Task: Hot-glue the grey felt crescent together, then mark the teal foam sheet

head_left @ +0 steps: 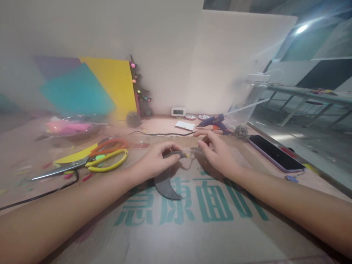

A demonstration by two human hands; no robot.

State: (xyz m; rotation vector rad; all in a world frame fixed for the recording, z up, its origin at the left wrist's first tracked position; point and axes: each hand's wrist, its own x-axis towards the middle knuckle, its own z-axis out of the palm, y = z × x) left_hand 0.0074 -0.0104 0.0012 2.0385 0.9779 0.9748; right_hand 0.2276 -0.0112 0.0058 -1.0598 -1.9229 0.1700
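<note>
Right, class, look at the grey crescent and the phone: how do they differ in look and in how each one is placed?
Shape: the grey crescent curves to a narrow tip, while the phone is a straight-sided slab.
Colour: the crescent is matte grey; the phone is black with a purplish edge.
Placing: the left hand holds the crescent; the phone lies on the table with no hand on it.
Both are dark.

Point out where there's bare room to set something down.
The near end of the board looks bare, bordered by left forearm, right forearm and, beyond, the grey crescent. Crowded: left, with scissors and scraps; back, with glue gun, card, clock.
</note>
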